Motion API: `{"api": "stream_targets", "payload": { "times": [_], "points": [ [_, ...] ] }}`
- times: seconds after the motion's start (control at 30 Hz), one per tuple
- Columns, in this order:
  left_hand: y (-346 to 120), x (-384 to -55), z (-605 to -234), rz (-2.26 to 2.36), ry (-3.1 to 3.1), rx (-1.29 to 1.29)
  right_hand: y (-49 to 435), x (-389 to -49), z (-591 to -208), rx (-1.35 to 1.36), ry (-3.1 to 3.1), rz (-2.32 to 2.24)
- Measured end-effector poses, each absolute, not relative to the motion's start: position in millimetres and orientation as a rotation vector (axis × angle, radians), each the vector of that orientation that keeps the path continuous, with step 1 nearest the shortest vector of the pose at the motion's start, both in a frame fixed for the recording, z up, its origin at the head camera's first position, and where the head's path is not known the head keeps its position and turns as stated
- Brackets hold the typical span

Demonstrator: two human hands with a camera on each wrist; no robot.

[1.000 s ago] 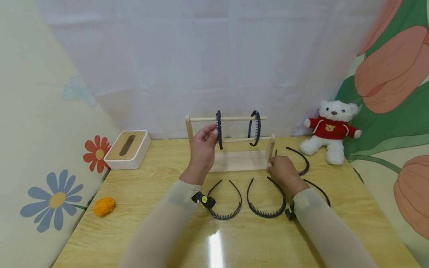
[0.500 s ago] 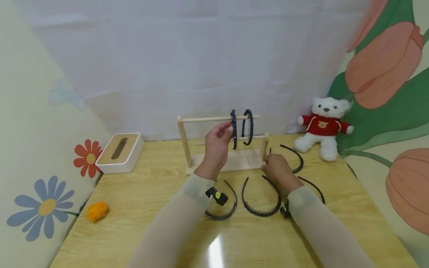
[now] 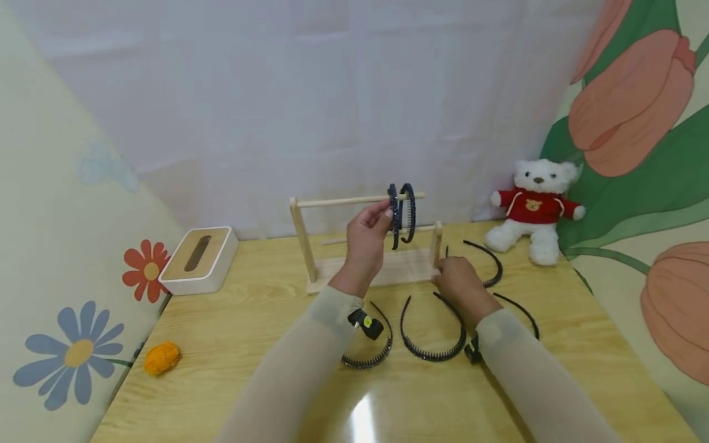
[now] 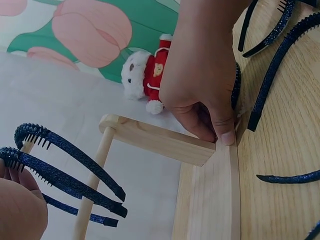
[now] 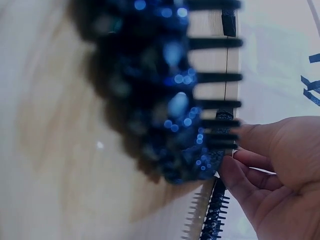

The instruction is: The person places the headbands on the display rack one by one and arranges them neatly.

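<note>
A pale wooden headband rack [image 3: 407,264] stands on the table, with two dark blue, glittery toothed headbands around its upper rod. My left hand [image 3: 367,246] pinches the left headband [image 3: 395,227] between thumb and fingers, close beside the other hung headband [image 3: 411,215]. In the left wrist view, the ends of these headbands [image 4: 107,210] hang around the lower rod [image 4: 102,150]. At the rack's right end, my right hand [image 3: 462,280] grips the base by the foot of the short upright [image 4: 155,140], thumb on the front edge. Its other fingers are partly hidden.
Several headbands lie on the table, including one [image 3: 434,355] in front of the rack and one [image 3: 495,258] at right. A white teddy bear [image 3: 534,206] in a red sweater sits back right. A wood-topped tissue box [image 3: 221,271] and an orange yarn ball [image 3: 162,358] are left.
My left hand has slid its headband to the right along the upper rod, up near the other one. The right hand stays on the rack's base. The head view has shifted slightly.
</note>
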State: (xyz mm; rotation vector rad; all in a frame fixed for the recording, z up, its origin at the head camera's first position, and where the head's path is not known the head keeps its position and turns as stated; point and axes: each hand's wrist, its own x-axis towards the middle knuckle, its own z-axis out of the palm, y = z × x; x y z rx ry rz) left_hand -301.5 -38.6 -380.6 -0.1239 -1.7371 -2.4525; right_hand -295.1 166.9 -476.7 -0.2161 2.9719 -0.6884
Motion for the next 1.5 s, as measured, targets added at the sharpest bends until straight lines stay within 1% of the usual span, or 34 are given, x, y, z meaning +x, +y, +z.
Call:
{"api": "stream_targets", "payload": {
  "times": [0.93,1.1,1.17,1.27,1.37,1.43,1.5],
  "points": [
    [-43,-295,-380,-2.470,-1.686,-0.113,160,-294,-477,-0.211,2.959,-0.697],
    [-56,-289,-383,-2.470,-1.703,-0.093,161,-295,-477,-0.212,2.973,-0.682],
    [-68,-285,-389,-2.411,-1.840,-0.109,161,-295,-476,-0.217,2.981,-0.678],
    [-91,-274,-405,-2.149,-2.275,-0.237,162,-295,-476,-0.223,2.977,-0.666],
    [-113,-257,-422,-1.603,-2.762,-0.559,163,-295,-477,-0.236,2.969,-0.655],
    [-124,-243,-430,-1.264,-2.926,-0.800,165,-294,-478,-0.233,2.971,-0.654],
    [-134,-229,-437,-1.034,-2.991,-0.992,166,-294,-478,-0.226,2.979,-0.662]
  ]
}}
